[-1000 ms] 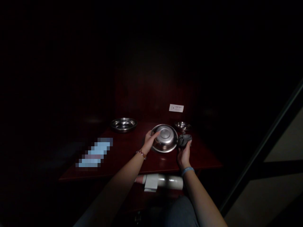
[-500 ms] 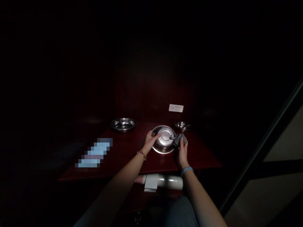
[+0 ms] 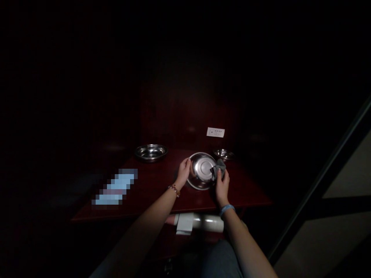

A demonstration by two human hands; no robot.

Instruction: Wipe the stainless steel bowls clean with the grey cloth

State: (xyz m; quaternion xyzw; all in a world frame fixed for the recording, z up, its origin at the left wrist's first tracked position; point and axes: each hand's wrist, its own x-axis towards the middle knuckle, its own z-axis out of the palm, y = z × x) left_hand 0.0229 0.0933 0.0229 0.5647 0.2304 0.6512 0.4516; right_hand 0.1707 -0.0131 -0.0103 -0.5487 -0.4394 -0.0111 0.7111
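Observation:
A shiny steel bowl is held up over the dark red table, its underside turned toward me. My left hand grips the bowl by its left rim, thumb on the outside. In my right hand is a bunched grey cloth, pressed against the bowl's right side. The fingers behind the bowl and cloth are partly hidden.
On the red table, a wide steel dish stands at the back left and a smaller steel bowl at the back right. A wall socket is behind. Below the table edge lies a wrapped roll. A blurred bluish patch is at left.
The bowl has turned and shifted slightly right. My left thumb has drawn back from its base to the rim. My right hand with the cloth has moved slightly left and up.

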